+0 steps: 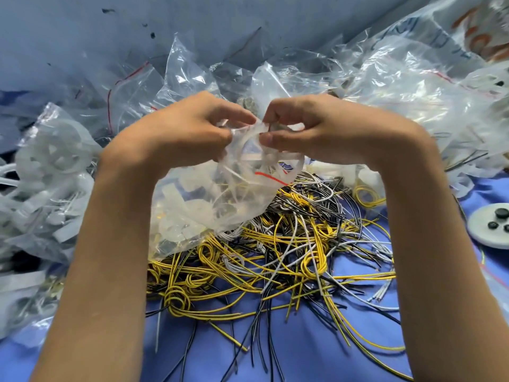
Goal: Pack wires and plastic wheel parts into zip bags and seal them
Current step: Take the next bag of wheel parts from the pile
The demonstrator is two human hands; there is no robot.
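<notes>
From my remote seat, nearest to me lies the blue worktop (275,359), and on it a loose tangle of wires (289,252) in yellow, black and grey, some wound into small coils, their ends trailing toward the lower edge of the view. Both forearms rise from the bottom corners and meet above that heap. Between them hangs a clear zip bag (198,210), its lower part sagging onto the wires, with white plastic wheel parts (259,158) showing through the film and a red line (268,177) across it. The left hand (187,125) pinches the bag's upper edge with curled fingers and thumb, and the right hand (311,128) pinches the same edge just beside it, the fingertips of both nearly touching. To the left sits a pile of packed bags (49,172) of white plastic pieces. At the right edge rests a grey disc (490,227) carrying a few small black pieces (501,213). Farther back, crumpled clear bags (143,89) with red strips lie heaped, and a large clear sack (413,86) fills the far right.
</notes>
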